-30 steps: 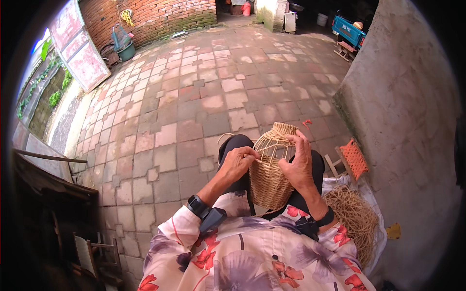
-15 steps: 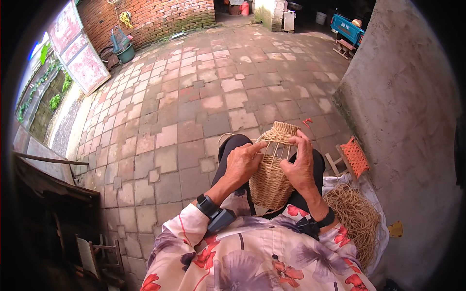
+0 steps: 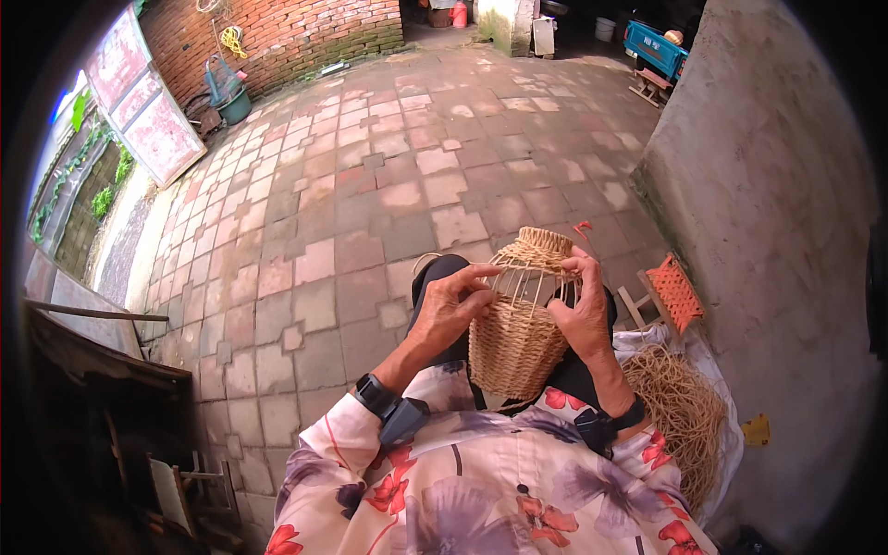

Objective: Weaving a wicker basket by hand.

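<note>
A tan woven basket (image 3: pixel 513 356) stands tilted between my knees, with a dense lower body, a section of bare spokes and a narrow woven neck. My left hand (image 3: pixel 446 313) grips the left side, index finger stretched along the upper spokes and thumb lower, against the basket. My right hand (image 3: pixel 581 316) holds the right side, fingers curled below the neck and thumb near the upper edge of the weave. A loose strand shows beside my left knee. A pile of tan cord (image 3: pixel 675 425) lies in a white sack (image 3: pixel 721 398) to my right.
An orange woven stool (image 3: pixel 673 294) stands beside a plastered wall (image 3: pixel 768 203) at right. A paved courtyard (image 3: pixel 351 213) stretches ahead to a brick wall (image 3: pixel 296 32), a blue cart (image 3: pixel 652 51) and a tub (image 3: pixel 236 109). A pink gate (image 3: pixel 139 120) is at left, dark furniture (image 3: pixel 185 490) lower left.
My left hand has shifted slightly left along the basket, with its index finger higher and more stretched. My right hand and the basket have moved slightly; both hands stay on it.
</note>
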Demonstrator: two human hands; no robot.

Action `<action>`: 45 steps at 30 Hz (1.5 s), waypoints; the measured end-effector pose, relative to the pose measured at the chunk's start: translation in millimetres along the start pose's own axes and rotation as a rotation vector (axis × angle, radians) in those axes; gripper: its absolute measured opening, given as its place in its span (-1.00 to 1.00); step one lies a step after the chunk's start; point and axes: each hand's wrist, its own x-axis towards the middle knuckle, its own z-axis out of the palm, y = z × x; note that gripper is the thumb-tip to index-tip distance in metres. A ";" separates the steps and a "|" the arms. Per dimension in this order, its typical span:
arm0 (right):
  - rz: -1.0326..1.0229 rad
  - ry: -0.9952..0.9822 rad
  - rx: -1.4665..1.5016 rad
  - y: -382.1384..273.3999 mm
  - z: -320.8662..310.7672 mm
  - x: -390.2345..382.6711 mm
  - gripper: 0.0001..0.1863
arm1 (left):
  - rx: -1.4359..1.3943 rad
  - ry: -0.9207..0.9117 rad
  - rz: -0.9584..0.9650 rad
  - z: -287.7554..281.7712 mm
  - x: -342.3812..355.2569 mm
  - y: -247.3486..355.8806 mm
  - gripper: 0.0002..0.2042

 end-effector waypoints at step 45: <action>-0.348 -0.041 -0.382 -46.4 6.8 18.8 -0.74 | 0.540 0.321 0.385 9.4 5.4 16.9 -0.89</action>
